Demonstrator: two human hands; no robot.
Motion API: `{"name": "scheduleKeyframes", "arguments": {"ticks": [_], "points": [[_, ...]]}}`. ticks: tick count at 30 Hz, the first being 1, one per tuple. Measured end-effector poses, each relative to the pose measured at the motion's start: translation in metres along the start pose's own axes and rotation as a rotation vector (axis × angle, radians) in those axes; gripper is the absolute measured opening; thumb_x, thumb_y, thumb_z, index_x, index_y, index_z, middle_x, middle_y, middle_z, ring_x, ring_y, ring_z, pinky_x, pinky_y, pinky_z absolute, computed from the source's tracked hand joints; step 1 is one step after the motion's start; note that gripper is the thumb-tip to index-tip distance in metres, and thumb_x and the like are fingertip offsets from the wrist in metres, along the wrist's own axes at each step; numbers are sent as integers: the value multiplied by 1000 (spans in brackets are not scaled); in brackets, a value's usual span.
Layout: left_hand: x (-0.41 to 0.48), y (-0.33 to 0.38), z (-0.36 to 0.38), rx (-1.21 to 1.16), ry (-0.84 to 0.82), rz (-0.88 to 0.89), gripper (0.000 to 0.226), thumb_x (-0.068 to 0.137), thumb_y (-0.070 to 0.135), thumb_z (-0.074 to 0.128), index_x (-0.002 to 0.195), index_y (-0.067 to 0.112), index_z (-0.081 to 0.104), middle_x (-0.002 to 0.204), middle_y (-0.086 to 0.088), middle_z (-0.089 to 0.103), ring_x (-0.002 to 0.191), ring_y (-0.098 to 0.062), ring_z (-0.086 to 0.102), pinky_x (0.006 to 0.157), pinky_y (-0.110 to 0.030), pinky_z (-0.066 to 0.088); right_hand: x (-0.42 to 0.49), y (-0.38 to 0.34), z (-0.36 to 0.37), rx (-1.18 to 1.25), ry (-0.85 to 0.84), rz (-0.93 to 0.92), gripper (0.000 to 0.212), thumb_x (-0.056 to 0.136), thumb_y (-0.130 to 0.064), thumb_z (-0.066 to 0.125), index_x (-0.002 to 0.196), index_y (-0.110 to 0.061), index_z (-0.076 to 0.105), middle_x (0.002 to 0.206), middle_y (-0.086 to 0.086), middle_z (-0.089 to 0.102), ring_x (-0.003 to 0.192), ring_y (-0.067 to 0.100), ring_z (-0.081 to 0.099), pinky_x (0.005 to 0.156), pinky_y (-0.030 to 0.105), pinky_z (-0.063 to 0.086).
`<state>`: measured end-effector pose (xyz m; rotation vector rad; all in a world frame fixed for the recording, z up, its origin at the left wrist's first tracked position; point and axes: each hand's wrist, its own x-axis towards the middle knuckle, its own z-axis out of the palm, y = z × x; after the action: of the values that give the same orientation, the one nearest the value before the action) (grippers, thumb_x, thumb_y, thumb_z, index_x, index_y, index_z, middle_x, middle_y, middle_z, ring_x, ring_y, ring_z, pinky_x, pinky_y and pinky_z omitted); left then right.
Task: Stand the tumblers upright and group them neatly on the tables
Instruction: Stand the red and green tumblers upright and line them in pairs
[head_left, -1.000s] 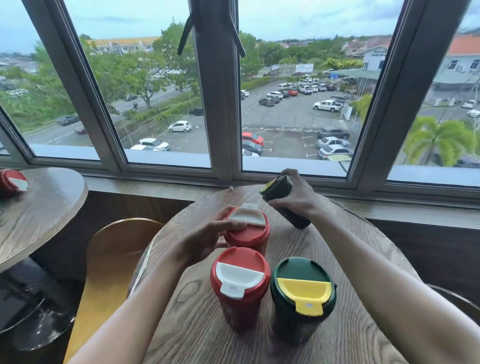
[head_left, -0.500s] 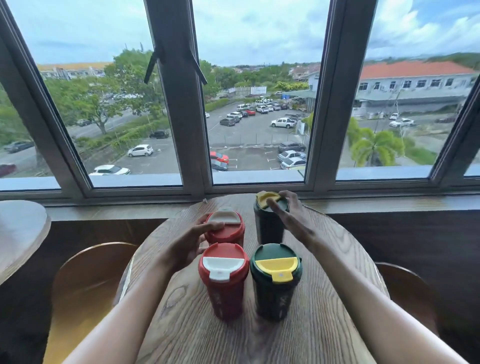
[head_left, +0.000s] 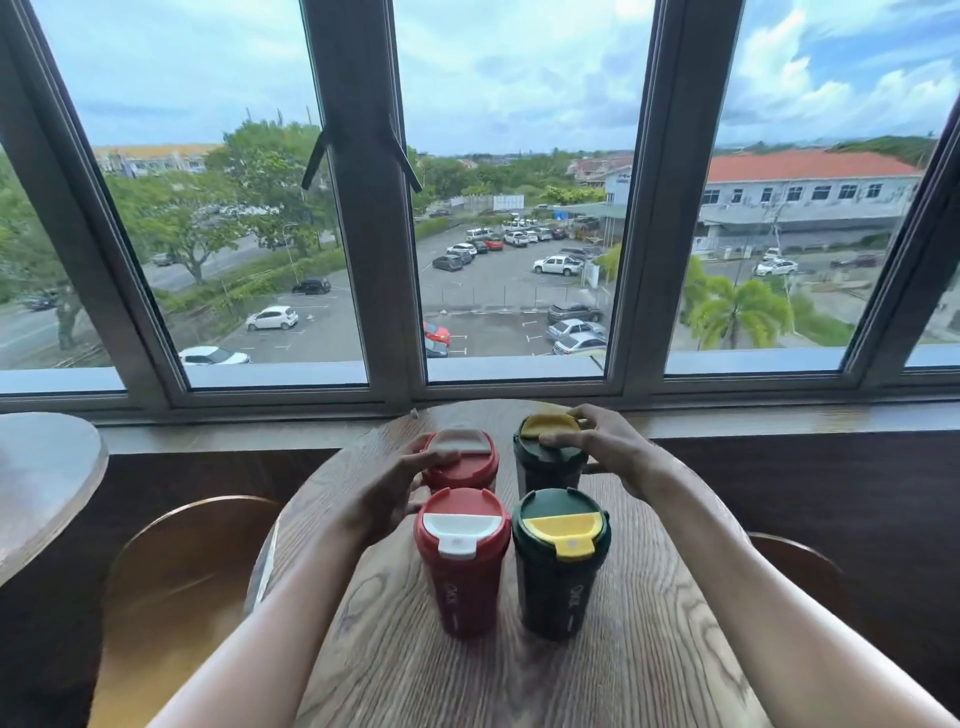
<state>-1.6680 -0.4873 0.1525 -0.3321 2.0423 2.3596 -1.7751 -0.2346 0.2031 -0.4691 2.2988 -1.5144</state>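
On the round wooden table (head_left: 395, 670) in front of me, its top streaked with bold dark grain, four lidded tumblers stand upright in a tight two-by-two square. Each is a smooth plastic cylinder tapering toward its base, capped with a domed round lid. The near red tumbler (head_left: 461, 564) carries a white flip tab; just right of it, the near green tumbler (head_left: 560, 564) has a yellow one, and both show small pale lettering down their sides. Behind them stand the far red tumbler (head_left: 462, 460) and the far green tumbler (head_left: 550, 452), close to their front partners.

My left hand (head_left: 387, 491) reaches in from the left, fingers curled around the far red tumbler's side with the thumb lying on the lid's rim. My right hand (head_left: 608, 449) arches over the far green tumbler, fingertips pressed on its yellow tab and lid edge, palm lifted clear. Both forearms cross the tabletop, flanking the near pair.

A curved wooden chair back (head_left: 171, 582) sits at lower left, a second round table (head_left: 41, 478) edges in at left, and the dark-framed window (head_left: 363, 208) runs just beyond the tumblers, a car park visible through it.
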Motion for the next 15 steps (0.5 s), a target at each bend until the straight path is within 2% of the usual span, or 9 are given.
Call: {"name": "scheduleKeyframes", "arguments": {"ticks": [3,7,12,15], "points": [[-2,1,1,-9,-7,2,56,59,36,85,113,34,72,126,-9,69,126,-28,57,112,-53,40,-6,-2,6,-1,14,5,49,62,-38,81,104,-21,65,105,11,72,105,30,66,90,48,54],[-3,2,1,4,-8,3,54,63,35,84,115,34,71,127,-9,68,127,-29,56,112,-54,39,-12,-5,11,-4,26,14,53,52,-43,83,99,-23,67,105,14,71,96,29,68,82,45,58],[-5,4,2,13,-21,5,57,59,38,86,114,38,71,130,-8,66,129,-30,53,113,-56,38,-22,-6,13,-4,-3,15,42,72,-25,81,108,-13,63,108,19,69,82,22,63,69,33,52],[-9,6,5,35,-15,5,55,59,40,84,112,39,71,129,-6,67,126,-27,54,111,-53,41,-25,-7,14,-17,-18,19,43,75,-26,79,112,-12,61,108,19,68,80,21,62,69,31,50]]}}
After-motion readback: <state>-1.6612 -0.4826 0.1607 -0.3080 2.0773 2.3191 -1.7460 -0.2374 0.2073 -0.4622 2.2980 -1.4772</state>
